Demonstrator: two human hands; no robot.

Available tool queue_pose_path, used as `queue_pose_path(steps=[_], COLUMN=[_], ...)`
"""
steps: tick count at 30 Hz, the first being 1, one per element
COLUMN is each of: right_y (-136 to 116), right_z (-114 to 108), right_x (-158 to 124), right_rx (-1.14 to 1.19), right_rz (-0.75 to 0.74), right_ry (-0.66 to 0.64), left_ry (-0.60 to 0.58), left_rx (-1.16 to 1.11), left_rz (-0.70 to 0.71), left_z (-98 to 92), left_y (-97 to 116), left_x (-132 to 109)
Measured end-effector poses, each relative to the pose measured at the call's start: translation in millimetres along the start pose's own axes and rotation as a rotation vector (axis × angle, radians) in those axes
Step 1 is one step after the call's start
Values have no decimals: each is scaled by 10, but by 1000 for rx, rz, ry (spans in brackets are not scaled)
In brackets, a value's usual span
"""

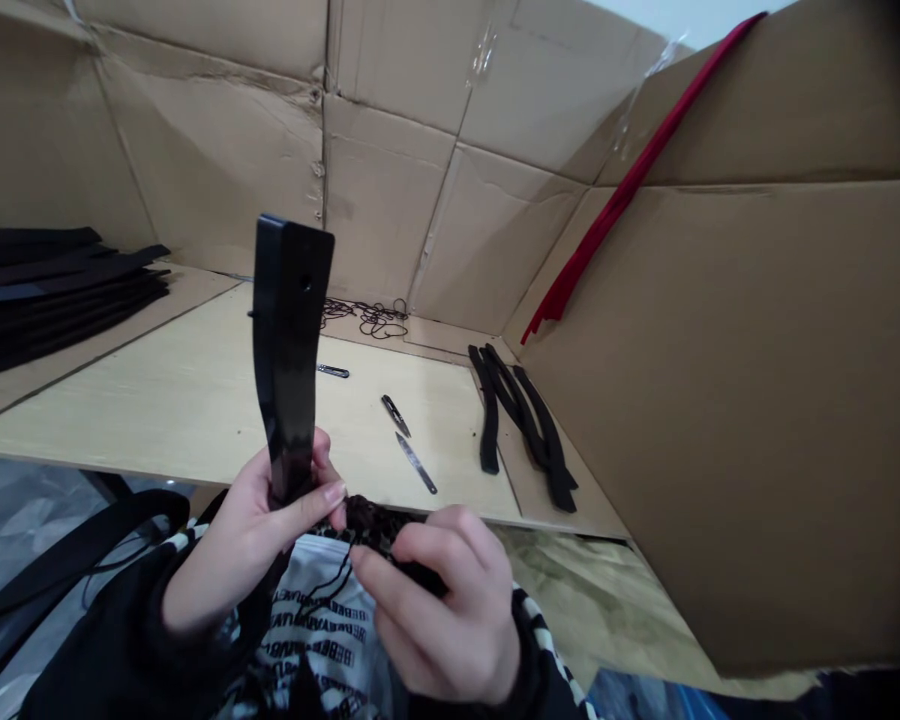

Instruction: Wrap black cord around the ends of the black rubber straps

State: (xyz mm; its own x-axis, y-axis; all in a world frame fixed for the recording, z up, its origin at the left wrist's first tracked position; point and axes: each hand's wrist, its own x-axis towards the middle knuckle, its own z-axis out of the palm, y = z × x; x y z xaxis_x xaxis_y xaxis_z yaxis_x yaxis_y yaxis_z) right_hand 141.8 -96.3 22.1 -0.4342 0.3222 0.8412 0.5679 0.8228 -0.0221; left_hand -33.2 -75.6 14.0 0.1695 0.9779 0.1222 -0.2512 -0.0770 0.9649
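Observation:
My left hand (249, 540) grips the lower end of a flat black strap (291, 320), which stands upright with a small hole near its top. My right hand (442, 610) pinches a thin black cord (337, 575) at a bunched, knotted dark mass (371, 525). The two hands are close together, and the fingers of both touch or nearly touch this dark bundle. Its exact join to the strap is hidden by my fingers.
On the pale wooden board lie small snips (395, 415), a metal blade (416, 463), a small metal tool (333, 371), tangled black cords (367, 318), several black straps (517, 430) and a black strap stack (52, 295). Cardboard walls (720, 400) surround it, with a red strip (630, 190).

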Motion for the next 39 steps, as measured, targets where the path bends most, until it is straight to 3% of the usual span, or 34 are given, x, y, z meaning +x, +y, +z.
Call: queue_pose_path(steps=[3,6,10,13,17,21,25,31,39], right_y=[38,113,190,209,200,175,164,178,184], right_z=[64,125,173,208,228,166,115,160,154], right_x=[10,26,52,45,4,-10,8,31,22], right_rx=[-134,-91,275,573,680,509,406,442,253], right_rz=[-2,64,177,384,554,417,211,210,140], right_ry=[4,3,-37,-61,-46,88,36,-45,-86], left_ry=[-13,-60,-114,-110,-89,-71,-68,-72,-111], left_rx=[-1,-1,-20,-31,-37,-36,-46,-71,-105], left_rz=[-11,-42,-80,-97,-104,-107,-102,-96,-72], left_z=[13,21,11,2,1,-3,-18,-34,-56], left_y=[14,24,19,6,0,0,-8,-27,-58], left_x=[-1,-1,12,24,39,49,46,39,31])
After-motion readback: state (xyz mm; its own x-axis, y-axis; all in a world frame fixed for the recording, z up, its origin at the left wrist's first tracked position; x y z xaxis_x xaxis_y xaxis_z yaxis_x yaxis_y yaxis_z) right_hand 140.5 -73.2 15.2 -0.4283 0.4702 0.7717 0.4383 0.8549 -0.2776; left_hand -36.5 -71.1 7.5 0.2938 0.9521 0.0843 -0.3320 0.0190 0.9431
